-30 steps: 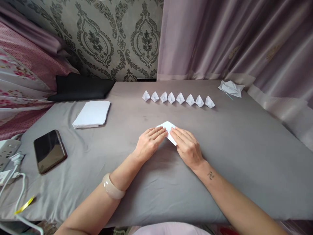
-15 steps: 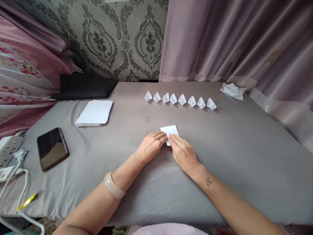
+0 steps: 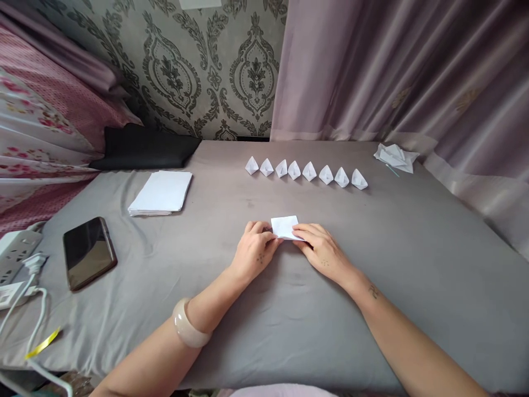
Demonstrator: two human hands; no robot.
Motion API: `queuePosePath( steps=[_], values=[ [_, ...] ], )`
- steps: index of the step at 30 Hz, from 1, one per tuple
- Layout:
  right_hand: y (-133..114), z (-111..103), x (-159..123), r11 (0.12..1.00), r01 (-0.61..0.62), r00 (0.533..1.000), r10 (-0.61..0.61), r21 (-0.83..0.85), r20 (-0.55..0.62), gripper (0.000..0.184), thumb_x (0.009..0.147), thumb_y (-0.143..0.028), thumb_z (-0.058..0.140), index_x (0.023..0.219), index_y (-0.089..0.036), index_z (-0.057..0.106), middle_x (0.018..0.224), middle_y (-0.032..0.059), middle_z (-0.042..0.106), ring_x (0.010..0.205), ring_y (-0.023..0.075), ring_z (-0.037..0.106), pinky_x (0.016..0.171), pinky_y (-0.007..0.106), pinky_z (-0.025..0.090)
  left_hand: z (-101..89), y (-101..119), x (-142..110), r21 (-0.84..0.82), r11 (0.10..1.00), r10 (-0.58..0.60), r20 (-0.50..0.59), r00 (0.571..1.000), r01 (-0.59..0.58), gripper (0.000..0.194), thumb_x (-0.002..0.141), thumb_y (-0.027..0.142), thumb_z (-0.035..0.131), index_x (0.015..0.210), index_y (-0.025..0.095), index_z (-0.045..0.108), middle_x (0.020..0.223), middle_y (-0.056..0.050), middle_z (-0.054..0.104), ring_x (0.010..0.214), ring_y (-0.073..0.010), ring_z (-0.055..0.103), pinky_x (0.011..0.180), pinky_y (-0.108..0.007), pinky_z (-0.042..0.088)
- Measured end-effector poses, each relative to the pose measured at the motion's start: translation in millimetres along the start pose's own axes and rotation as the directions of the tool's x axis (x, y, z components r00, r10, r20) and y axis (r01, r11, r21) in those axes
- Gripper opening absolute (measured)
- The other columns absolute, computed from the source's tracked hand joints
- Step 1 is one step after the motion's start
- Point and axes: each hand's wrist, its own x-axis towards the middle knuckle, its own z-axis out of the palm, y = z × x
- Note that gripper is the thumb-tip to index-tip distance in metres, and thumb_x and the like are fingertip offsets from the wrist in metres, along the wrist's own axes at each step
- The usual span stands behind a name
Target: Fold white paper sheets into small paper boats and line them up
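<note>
A small folded sheet of white paper [image 3: 284, 226] is between my hands, near the middle of the grey cloth. My left hand [image 3: 256, 246] pinches its lower left corner, with the thumb at the near edge. On the other side, my right hand [image 3: 322, 248] grips the right end, fingers on top and thumb underneath. The near edge looks slightly raised off the cloth. Beyond my hands stands a row of several small white folded paper boats [image 3: 309, 171]. The paper's underside is hidden.
A stack of white paper [image 3: 161, 192] lies at the left, with a phone [image 3: 90, 253] nearer me. Power strips [image 3: 19, 248] with white cables sit at the left edge. Crumpled white paper [image 3: 397, 157] lies at the far right, a black folded cloth [image 3: 146, 146] at the far left.
My hands have shifted from pressing flat on the folded paper to pinching its near corners. My right hand has moved right, and more of the paper's upper face shows.
</note>
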Motion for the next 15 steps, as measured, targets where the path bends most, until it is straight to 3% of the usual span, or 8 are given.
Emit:
queuePosePath(
  steps=[6,9,15],
  values=[
    [9.4,3.3,18.6,0.969,-0.18,0.983,0.184,0.168,-0.009,0.024,0.091,-0.035,0.052,0.091,-0.023,0.072,0.104,0.0038,0.066,0.094,0.0183,0.061,0.083,0.033,0.049,2.6,-2.3,8.5,-0.091,0.977,-0.199,-0.033,0.98,0.195,0.021,0.087,0.034,0.059,0.08,0.025,0.077,0.101,-0.007,0.062,0.095,-0.0228,0.05,0.083,-0.04,0.05],
    [10.0,5.2,25.8,0.948,-0.252,0.967,0.255,0.197,0.013,0.029,0.091,-0.038,0.051,0.081,-0.02,0.071,0.101,0.0046,0.064,0.084,0.0159,0.062,0.076,0.03,0.048,6.1,-3.1,11.5,-0.106,0.966,-0.241,-0.056,0.969,0.234,0.02,0.086,0.034,0.06,0.08,0.024,0.076,0.097,-0.007,0.06,0.093,-0.0227,0.05,0.082,-0.041,0.049],
    [9.5,11.7,29.9,0.949,-0.288,0.952,0.298,0.131,-0.069,0.034,0.088,-0.04,0.052,0.064,-0.019,0.06,0.097,0.0051,0.062,0.071,0.0141,0.059,0.069,0.029,0.045,13.0,-3.3,14.5,-0.1,0.96,-0.269,-0.079,0.96,0.261,0.029,0.089,0.035,0.054,0.073,0.02,0.073,0.093,-0.009,0.058,0.091,-0.0227,0.049,0.082,-0.041,0.047]
  ],
)
